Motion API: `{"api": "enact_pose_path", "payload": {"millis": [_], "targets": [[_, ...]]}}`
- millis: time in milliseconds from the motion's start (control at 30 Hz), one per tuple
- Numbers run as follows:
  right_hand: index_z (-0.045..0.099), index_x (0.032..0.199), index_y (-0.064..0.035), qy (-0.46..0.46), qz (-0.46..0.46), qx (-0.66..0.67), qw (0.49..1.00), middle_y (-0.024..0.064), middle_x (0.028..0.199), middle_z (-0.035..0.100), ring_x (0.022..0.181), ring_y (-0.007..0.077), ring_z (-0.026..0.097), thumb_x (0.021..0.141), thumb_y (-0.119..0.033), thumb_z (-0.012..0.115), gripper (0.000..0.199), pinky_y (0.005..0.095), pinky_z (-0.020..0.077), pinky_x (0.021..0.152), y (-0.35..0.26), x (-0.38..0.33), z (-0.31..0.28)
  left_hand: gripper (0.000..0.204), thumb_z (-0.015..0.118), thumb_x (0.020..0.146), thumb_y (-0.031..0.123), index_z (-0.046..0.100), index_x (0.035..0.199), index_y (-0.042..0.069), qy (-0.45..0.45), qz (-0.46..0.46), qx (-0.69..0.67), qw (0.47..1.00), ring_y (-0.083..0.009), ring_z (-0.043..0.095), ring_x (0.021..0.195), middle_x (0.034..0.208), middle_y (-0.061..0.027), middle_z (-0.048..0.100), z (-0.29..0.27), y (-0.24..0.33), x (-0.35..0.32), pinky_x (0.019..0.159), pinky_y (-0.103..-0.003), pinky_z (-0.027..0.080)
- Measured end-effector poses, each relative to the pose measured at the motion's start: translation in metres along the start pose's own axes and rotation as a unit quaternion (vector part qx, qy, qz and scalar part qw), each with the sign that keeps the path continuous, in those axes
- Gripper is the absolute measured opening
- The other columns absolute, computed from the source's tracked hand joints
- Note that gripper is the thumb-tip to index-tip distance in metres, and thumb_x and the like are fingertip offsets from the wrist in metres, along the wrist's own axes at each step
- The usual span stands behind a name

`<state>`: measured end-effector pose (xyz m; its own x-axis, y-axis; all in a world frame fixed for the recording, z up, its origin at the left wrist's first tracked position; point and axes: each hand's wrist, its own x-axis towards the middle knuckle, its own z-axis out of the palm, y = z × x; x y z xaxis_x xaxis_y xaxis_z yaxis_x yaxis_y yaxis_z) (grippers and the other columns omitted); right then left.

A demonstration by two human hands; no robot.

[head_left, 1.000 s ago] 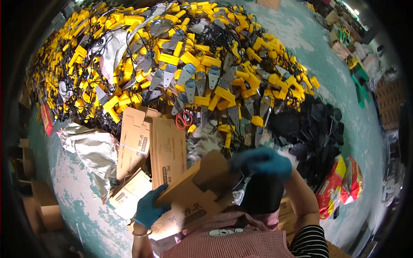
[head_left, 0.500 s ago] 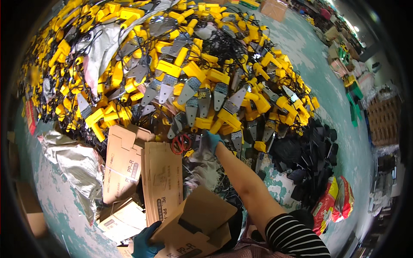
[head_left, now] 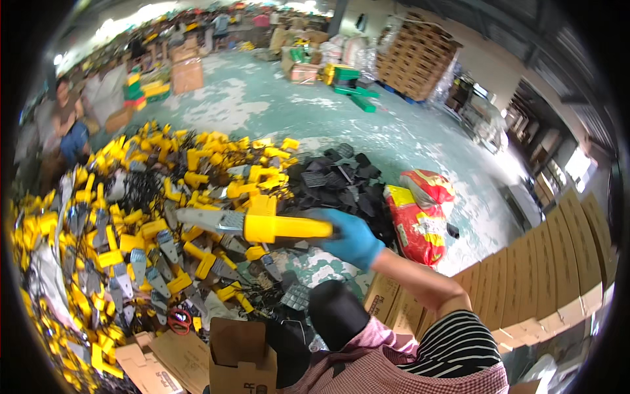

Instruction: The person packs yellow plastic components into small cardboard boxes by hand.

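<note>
My right hand (head_left: 351, 238), in a blue glove, grips the end of a yellow-handled pipe welder (head_left: 289, 228). The tool lies level above the floor, its tapered grey heating plate (head_left: 210, 220) pointing left. Under it spreads a large pile of similar yellow pipe welders (head_left: 154, 228) with tangled black cords. An open cardboard box (head_left: 239, 381) stands in front of my lap at the lower edge. My left hand does not show beside it. Scissors with red handles (head_left: 179, 320) lie at the near edge of the pile.
Black plastic parts (head_left: 338, 187) are heaped beyond my hand, beside red and yellow bags (head_left: 420, 223). Flattened cartons (head_left: 180, 358) lie at lower left. A long row of cardboard boxes (head_left: 518, 289) stands at right. A person (head_left: 71, 125) sits at far left.
The view has swung right. My right hand has come up out of the pile with a pipe welder in it. My left hand, earlier at the box, has dropped out of sight.
</note>
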<state>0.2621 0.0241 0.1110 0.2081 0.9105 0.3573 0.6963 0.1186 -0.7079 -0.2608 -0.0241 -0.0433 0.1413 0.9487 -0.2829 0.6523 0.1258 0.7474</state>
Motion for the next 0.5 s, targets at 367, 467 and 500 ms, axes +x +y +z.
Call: {"api": "enact_pose_path", "payload": {"millis": [367,467,500], "targets": [[0.068,0.104,0.0013,0.327,0.088,0.06,0.939,0.0089,0.092,0.067,0.079,0.0166,0.063,0.097,-0.046,0.05,0.051,0.0294,0.0517,0.071,-0.004,-0.161,-0.156,0.06,0.075,0.079,0.023,0.06,0.135,0.012,-0.042,0.206,0.072,0.975,-0.0321,0.065,0.113,0.123,-0.0172,0.067,0.033,0.142,0.032,0.097,-0.039,0.05],[0.069,0.093,0.0021,0.243,0.122,0.064,0.96,0.0071,0.081,0.066,0.066,0.0129,0.061,0.094,-0.036,0.05,0.042,0.0258,0.0487,0.058,0.002,-0.158,-0.141,0.061,0.077,0.078,0.028,0.06,0.136,0.016,-0.029,0.18,0.092,0.979,-0.034,0.063,0.114,0.123,-0.0163,0.066,0.028,0.148,0.012,0.098,-0.04,0.05],[0.07,0.093,0.001,0.201,0.112,0.078,0.97,0.0061,0.08,0.066,0.066,0.0124,0.06,0.091,-0.028,0.053,0.034,0.0239,0.0473,0.055,0.004,-0.155,-0.14,0.061,0.077,0.078,0.028,0.06,0.136,0.016,-0.018,0.176,0.095,0.98,-0.034,0.063,0.114,0.123,-0.0163,0.066,0.026,0.147,0.006,0.098,-0.04,0.05]]}}
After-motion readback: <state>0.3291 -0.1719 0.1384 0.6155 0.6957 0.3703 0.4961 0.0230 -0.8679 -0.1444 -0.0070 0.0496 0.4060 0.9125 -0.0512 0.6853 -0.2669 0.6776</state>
